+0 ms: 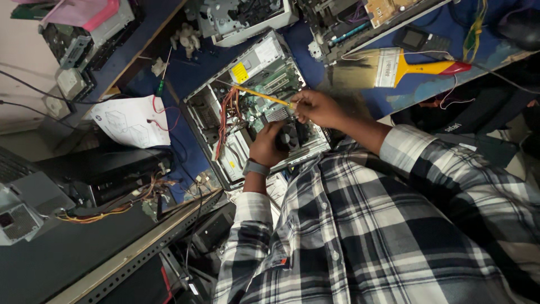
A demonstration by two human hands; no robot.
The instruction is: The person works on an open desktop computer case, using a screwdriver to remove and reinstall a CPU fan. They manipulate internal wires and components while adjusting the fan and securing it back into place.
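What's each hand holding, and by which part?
Right hand pinches a thin yellow tool at its near end. Left hand grips the black cooler fan inside the open computer case, from its side.

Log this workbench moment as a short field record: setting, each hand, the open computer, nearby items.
Setting: blue workbench crowded with computer parts
Left hand: left hand grips the black cooler fan inside the open computer case; grey watch on the wrist
Right hand: right hand holds a thin yellow-handled tool, angled over the board
Case interior: orange and red wires, green board
Nearby: wide paintbrush with yellow handle; white paper sheet
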